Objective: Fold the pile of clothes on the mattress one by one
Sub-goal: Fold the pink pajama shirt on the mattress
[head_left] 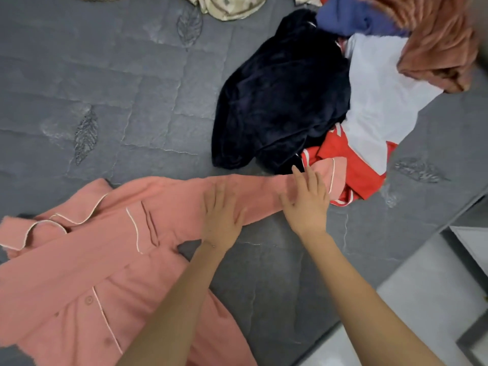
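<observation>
A salmon-pink pyjama shirt (pixel 79 260) with white piping lies spread on the grey quilted mattress (pixel 105 101), its front facing up and one sleeve stretched out to the right. My left hand (pixel 220 216) presses flat on the middle of that sleeve with straight fingers. My right hand (pixel 307 202) lies flat on the sleeve nearer the cuff (pixel 334 175). Beyond the cuff sits the pile of clothes: a dark navy fleece garment (pixel 280 101), a white garment (pixel 377 101), a red one with white stripes (pixel 353 167), a blue one (pixel 348 19) and a rust-orange fuzzy one (pixel 438 43).
A cream patterned cloth (pixel 227 6) lies at the mattress's far edge. The mattress's right edge runs diagonally at lower right, with pale floor (pixel 422 294) and a white furniture corner (pixel 472 244) beyond it.
</observation>
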